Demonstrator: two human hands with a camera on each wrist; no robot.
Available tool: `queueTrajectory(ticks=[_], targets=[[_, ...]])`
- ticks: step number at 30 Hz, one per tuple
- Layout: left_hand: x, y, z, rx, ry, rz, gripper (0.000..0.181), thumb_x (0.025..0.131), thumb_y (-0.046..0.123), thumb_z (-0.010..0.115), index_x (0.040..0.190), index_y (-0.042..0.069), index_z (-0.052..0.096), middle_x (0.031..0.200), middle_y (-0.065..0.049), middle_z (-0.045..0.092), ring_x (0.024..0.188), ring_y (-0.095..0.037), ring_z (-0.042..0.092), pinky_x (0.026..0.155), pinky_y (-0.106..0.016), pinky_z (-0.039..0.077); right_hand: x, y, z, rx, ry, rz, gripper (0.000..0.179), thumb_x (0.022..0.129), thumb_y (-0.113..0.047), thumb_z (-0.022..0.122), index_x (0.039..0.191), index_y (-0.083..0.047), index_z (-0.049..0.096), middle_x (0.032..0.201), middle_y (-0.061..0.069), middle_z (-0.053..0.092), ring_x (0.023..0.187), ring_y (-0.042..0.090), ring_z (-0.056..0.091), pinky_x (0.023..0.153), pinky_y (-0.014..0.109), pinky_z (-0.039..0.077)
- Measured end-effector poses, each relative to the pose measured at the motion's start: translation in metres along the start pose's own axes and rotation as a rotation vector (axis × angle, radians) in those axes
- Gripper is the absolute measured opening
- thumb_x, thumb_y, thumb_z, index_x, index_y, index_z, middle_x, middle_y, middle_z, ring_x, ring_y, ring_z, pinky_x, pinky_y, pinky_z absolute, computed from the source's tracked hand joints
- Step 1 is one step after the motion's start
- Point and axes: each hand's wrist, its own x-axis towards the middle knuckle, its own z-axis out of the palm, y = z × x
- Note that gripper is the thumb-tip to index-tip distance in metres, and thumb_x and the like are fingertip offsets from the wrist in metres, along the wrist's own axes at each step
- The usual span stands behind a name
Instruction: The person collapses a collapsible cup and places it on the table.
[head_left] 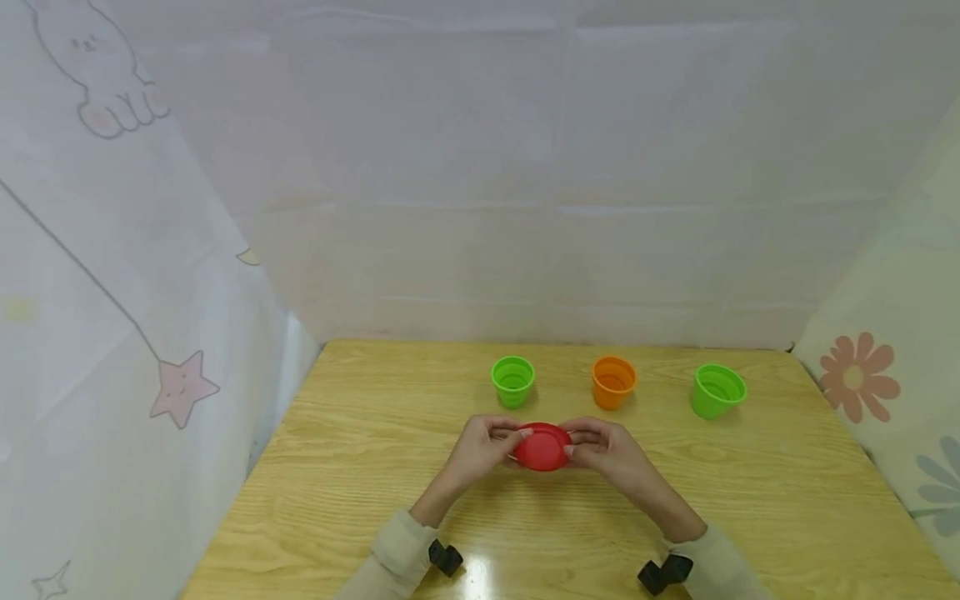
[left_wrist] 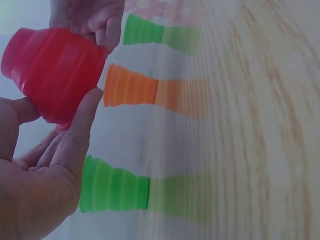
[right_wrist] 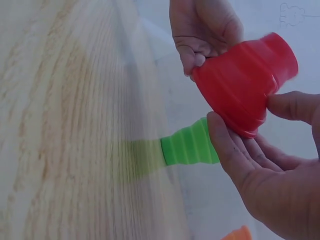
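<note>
A red collapsible cup with ridged sides (head_left: 542, 448) is held between both hands above the wooden table, its narrow base turned up and its wide rim down. My left hand (head_left: 483, 450) grips one side; in the left wrist view, the thumb presses the cup's wall (left_wrist: 62, 70) and a finger touches the rim. On the other side, my right hand (head_left: 611, 454) pinches the red cup (right_wrist: 240, 75) between thumb and fingers. Beyond the hands stand a green cup (head_left: 513, 382), an orange cup (head_left: 613, 382) and a second green cup (head_left: 717, 391), mouths up.
The wooden table (head_left: 360, 433) reaches back to a pale cloth backdrop (head_left: 525, 208). Printed cloth walls (head_left: 97, 333) close in the left and right sides. A small black device sits at each sleeve cuff (head_left: 405, 542).
</note>
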Motion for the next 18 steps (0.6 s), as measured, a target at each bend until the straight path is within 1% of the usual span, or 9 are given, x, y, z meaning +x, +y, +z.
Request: queueTrajectory(ticks=[4,5,8,12,15,18], targets=[[-0.0001,0.0023,0.0037,0.018,-0.009,0.007,0.035,0.104,0.022,0.069,0.12,-0.008,0.073,0.108,-0.025,0.079,0.084,-0.019,0.08,0.081,-0.063,0.064,0.0026,0.0014,0.0019,-0.069,0.083,-0.012,0.043,0.099,-0.004,0.067,0.139,0.01,0.057,0.116,0.02,0.073,0.093,0.011,0.075,0.086,0.026,0.065],[0.0,0.0026,0.0039,0.014,-0.019,0.007,0.036,0.105,0.023,0.068,0.121,-0.008,0.072,0.11,-0.026,0.078,0.086,-0.02,0.08,0.082,-0.063,0.063,0.0032,0.0015,0.0027,-0.082,0.106,-0.009,0.042,0.099,-0.003,0.066,0.139,0.009,0.058,0.117,0.02,0.073,0.094,0.011,0.075,0.085,0.025,0.065],[-0.0006,0.0023,0.0035,-0.025,-0.063,-0.004,0.037,0.107,0.02,0.063,0.129,-0.01,0.068,0.118,-0.028,0.076,0.093,-0.023,0.08,0.09,-0.062,0.062,0.0047,0.0009,0.0051,-0.099,0.181,0.004,0.038,0.098,0.0,0.064,0.135,0.006,0.062,0.118,0.021,0.073,0.094,0.013,0.076,0.083,0.024,0.065],[-0.0027,0.0015,0.0021,-0.078,-0.125,-0.021,0.039,0.107,0.012,0.059,0.138,-0.012,0.06,0.128,-0.031,0.071,0.101,-0.025,0.078,0.098,-0.065,0.058,0.0054,0.0005,0.0064,-0.119,0.239,0.013,0.035,0.098,0.001,0.064,0.132,0.006,0.064,0.117,0.019,0.074,0.094,0.014,0.075,0.082,0.023,0.065],[-0.0034,0.003,0.002,-0.096,-0.138,-0.028,0.041,0.105,0.01,0.06,0.139,-0.012,0.059,0.129,-0.032,0.07,0.101,-0.023,0.077,0.099,-0.064,0.058,0.006,0.0016,0.0059,-0.126,0.249,0.02,0.035,0.098,0.0,0.064,0.132,0.006,0.064,0.115,0.018,0.075,0.093,0.013,0.074,0.082,0.022,0.065],[-0.003,0.0039,0.0032,-0.081,-0.108,-0.043,0.038,0.104,0.009,0.063,0.136,-0.011,0.061,0.124,-0.028,0.072,0.099,-0.019,0.077,0.096,-0.061,0.061,0.0066,0.0037,0.0049,-0.115,0.222,0.032,0.034,0.099,-0.001,0.063,0.133,0.005,0.064,0.116,0.018,0.074,0.095,0.013,0.074,0.084,0.025,0.066]])
